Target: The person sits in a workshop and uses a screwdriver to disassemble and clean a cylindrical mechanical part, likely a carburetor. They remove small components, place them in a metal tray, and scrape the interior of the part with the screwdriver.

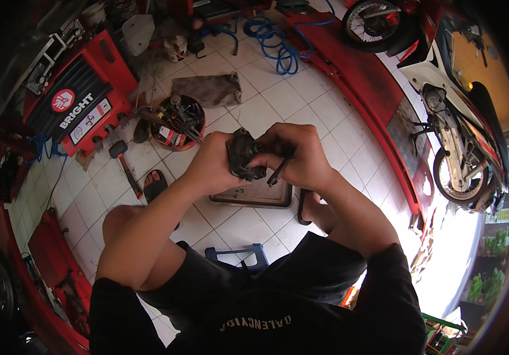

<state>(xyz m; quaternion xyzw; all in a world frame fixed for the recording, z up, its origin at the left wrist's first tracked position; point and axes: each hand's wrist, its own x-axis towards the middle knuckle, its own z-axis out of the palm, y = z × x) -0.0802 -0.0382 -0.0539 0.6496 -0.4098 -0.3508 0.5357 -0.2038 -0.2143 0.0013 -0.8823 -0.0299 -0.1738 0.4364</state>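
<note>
Holding a dark metal engine part (244, 155) above the tiled floor (266, 89), the left hand (212, 163) was closed round its side; the right hand (299, 155) gripped its other side and pinched a slim dark tool (279, 171) below. Flat metal tray (254, 194) directly beneath the hands; round red parts tin (177, 123) beyond the left hand. Step judged: working a fastener; next move would need steady counter-grip.

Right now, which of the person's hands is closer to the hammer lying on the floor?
The left. The left hand grips the dark engine part just right of the hammer. The right hand holds the same part from its far side, farther from the hammer.
</note>
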